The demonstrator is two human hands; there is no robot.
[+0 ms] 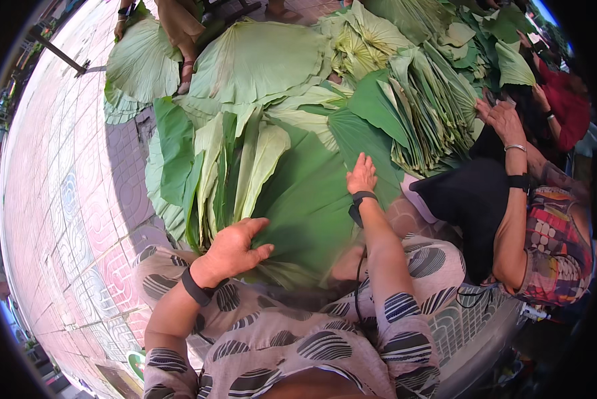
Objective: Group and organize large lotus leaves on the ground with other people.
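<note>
In front of me lies a broad dark green leaf (303,199), which looks like a lotus leaf, spread over other leaves. My right hand (362,174) rests flat near its far right side, fingers extended, gripping nothing. At the near left, my left hand (233,247) touches the leaves, its thumb and index finger apart; its other fingers are partly hidden. Just beyond it, a bundle of folded leaves (228,169) stands on edge, pale undersides showing. A flat green leaf (366,137) lies beyond my right hand.
A co-worker's hand (503,119) touches a thick stack of folded leaves (428,109) at right. Large pale leaves (263,60) are piled farther off. Another person's foot (186,77) stands among them. Patterned paving (74,199) stretches along the left, with a metal pole (59,50).
</note>
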